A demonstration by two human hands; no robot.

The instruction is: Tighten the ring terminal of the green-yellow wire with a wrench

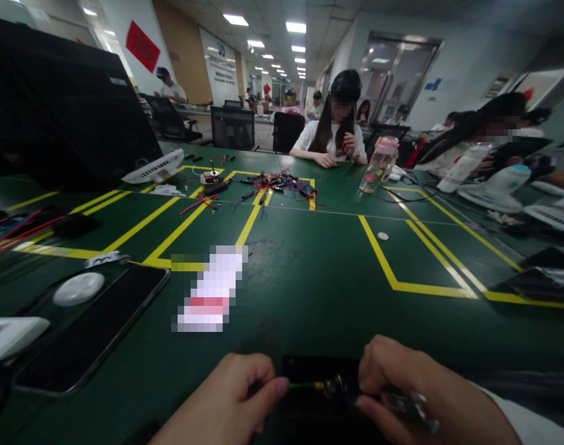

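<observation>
At the bottom of the view, my left hand is closed, pinching the end of a thin green wire. The wire runs to the right and has a short yellow part near its far end. There it meets a small, round, brass-coloured metal part, blurred and dim. My right hand is closed just right of that part. A shiny metal tool sticks out of its grip; I cannot make out its kind. A dark, flat surface lies beneath the wire.
Black phone and round white disc lie left; a blurred-out paper or screen is ahead. Wires pile up mid-table. A pink-lidded bottle and white fan stand right. A person sits opposite; a monitor blocks left.
</observation>
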